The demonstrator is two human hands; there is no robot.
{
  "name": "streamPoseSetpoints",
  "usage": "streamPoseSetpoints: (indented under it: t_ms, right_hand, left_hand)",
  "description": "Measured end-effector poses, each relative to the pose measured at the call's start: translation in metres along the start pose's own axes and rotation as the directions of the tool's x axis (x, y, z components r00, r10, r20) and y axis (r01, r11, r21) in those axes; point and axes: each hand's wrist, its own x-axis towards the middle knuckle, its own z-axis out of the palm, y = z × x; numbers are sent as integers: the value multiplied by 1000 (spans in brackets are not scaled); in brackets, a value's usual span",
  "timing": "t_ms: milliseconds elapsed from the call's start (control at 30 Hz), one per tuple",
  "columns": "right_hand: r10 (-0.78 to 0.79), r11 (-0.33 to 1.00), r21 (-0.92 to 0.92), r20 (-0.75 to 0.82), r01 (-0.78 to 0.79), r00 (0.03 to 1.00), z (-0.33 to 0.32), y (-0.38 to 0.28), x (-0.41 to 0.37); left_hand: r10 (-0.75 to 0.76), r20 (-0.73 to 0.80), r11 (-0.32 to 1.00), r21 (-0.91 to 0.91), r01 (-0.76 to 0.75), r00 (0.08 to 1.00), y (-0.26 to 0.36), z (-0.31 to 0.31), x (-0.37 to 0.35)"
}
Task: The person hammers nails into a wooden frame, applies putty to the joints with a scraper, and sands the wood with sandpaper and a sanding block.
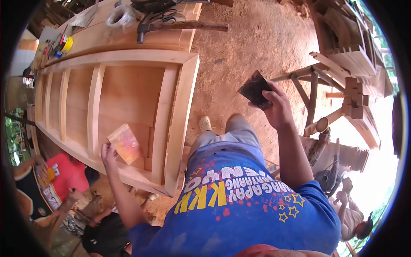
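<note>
My left hand point(109, 155) pinches the edge of a thin flat piece with an orange, yellow and pink face point(126, 144); a small pale blob shows on it. The piece is held over the near end of a wooden frame point(184, 98) with several crossbars. My right hand point(276, 105) is closed on the lower corner of a dark, glossy square sheet point(255, 89). That sheet is held up over the dirt floor, right of the frame's end and apart from the wood.
A hammer point(184, 26), scissors point(165, 17) and a tape roll point(116, 16) lie on the boards behind the frame. Cans point(65, 43) stand at the far left. Notched timbers point(357, 98) rest on a trestle at right. People are at lower left point(64, 175) and lower right point(353, 216).
</note>
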Motion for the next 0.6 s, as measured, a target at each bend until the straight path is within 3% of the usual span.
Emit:
streamPoseSetpoints:
  t_ms: [33,167,267,300,367,400,467,500,567,600]
  right_hand:
    - [12,1000,0,17,-12,1000,-1,-2,16]
    - [93,995,-41,138,-88,986,-21,-10,82]
    - [215,975,-104,245,-195,945,-35,-5,140]
    - [248,966,-140,278,-216,928,-32,-8,159]
    - [272,952,-234,360,-195,893,-29,-6,190]
    - [256,948,-286,416,-142,872,-26,-3,205]
    - [188,938,-345,556,19,809,-16,-6,228]
    - [214,932,-362,582,15,784,-13,-6,238]
    - [264,915,-403,622,12,738,-8,-2,249]
    - [309,919,-390,620,-59,721,-6,-1,254]
  left_hand:
    - [-32,-37,999,9,33,999,12,19,2]
    - [35,-78,957,-285,-56,996,51,74,13]
    - [-202,-189,780,-624,42,961,95,123,20]
    - [-130,-15,695,-714,81,991,95,128,30]
    - [50,308,509,-827,241,950,86,131,40]
    - [-99,171,611,-767,195,980,97,144,39]
    - [-309,-151,788,-594,164,939,114,192,37]
    - [-400,-205,817,-521,247,893,124,211,36]
    - [-456,-96,795,-492,355,885,119,225,33]
    - [-486,-118,793,-476,380,866,119,235,34]
